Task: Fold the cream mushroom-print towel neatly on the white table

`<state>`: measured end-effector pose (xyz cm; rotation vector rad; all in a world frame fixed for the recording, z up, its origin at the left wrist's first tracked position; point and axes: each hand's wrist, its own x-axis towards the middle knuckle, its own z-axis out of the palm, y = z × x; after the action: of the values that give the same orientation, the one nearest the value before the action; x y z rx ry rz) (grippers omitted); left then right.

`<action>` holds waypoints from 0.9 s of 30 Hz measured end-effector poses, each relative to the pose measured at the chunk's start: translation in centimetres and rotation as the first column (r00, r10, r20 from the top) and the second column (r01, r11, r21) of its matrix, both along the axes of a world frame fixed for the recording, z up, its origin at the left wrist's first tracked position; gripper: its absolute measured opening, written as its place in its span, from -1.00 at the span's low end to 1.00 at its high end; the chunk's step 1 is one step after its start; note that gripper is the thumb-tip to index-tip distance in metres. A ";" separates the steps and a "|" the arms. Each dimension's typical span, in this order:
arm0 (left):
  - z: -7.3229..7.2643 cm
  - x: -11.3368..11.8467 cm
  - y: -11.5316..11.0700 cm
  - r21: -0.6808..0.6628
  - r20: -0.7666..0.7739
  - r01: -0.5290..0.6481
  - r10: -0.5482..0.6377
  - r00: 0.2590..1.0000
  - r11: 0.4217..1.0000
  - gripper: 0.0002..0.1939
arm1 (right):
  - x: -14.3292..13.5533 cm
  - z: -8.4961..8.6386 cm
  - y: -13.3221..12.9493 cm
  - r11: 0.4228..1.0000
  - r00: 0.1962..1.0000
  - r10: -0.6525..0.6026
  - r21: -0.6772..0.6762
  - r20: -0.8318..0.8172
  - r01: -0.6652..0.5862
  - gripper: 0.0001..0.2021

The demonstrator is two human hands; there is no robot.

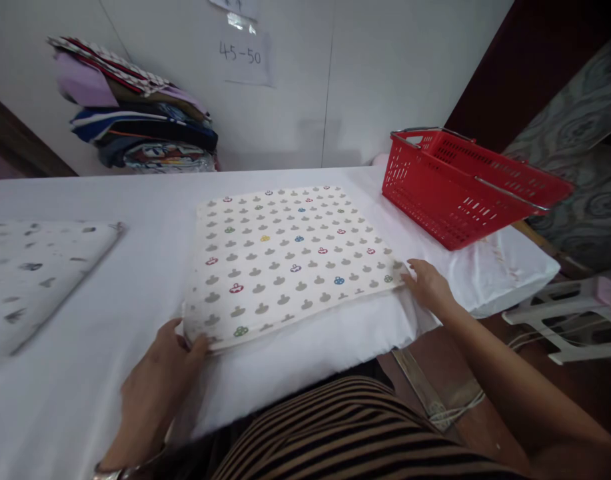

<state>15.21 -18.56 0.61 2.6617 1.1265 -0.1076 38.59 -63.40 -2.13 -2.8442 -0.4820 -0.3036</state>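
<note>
A white cloth with rows of grey and coloured pacifier-like prints (280,260) lies flat, apparently folded, on the white-covered table. At its near left corner, my left hand (160,373) pinches the edge between thumb and fingers. My right hand (428,283) grips the near right corner the same way. Both corners rest close to the table's front edge. The fingertips under the cloth are partly hidden.
Another white printed cloth (40,273) lies at the left. A red plastic basket (445,193) with metal handles stands at the right. Behind, folded fabrics (145,127) are stacked against the wall. A white plastic stool (560,320) is beside the table.
</note>
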 end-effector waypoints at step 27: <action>-3.3 12.8 -0.6 0.114 0.116 0.759 -0.767 0.631 0.642 -0.41 | 6.4 0.2 13.3 0.808 0.792 0.524 -0.111 -0.314 -0.579 -0.39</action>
<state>28.06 -19.12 -2.72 2.9350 -0.1344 -0.0149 45.01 -50.10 -1.88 -2.6936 -1.3101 0.2586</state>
